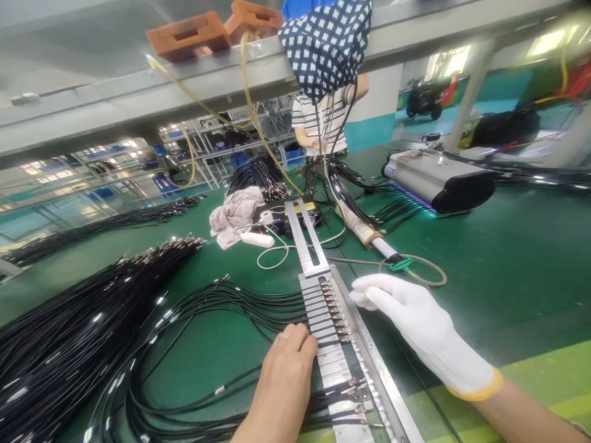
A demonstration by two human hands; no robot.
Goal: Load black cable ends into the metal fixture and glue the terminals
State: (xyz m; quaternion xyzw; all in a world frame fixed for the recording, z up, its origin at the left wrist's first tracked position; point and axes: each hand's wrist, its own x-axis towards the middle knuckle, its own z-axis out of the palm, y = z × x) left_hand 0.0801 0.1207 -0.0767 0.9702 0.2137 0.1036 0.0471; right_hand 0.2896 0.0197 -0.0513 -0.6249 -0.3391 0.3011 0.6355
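Observation:
My bare left hand [284, 375] lies with its fingers together and flat on a slotted metal fixture [344, 344] that runs down the green bench. Thin black cables [240, 307] with small metal end connectors sit in the fixture's slots, just right of my fingertips. My right hand [418, 323], in a white glove with a yellow cuff, rests on the fixture's right edge with its fingers stretched out to the left and holds nothing. A soldering iron [369, 237] with a taped handle lies just beyond it.
Large bundles of black cables [78, 307] cover the bench's left side. A rag [235, 212], a small black control box [286, 218] and a grey lamp housing [438, 178] sit farther back. Another person in a striped shirt [318, 117] stands across the bench.

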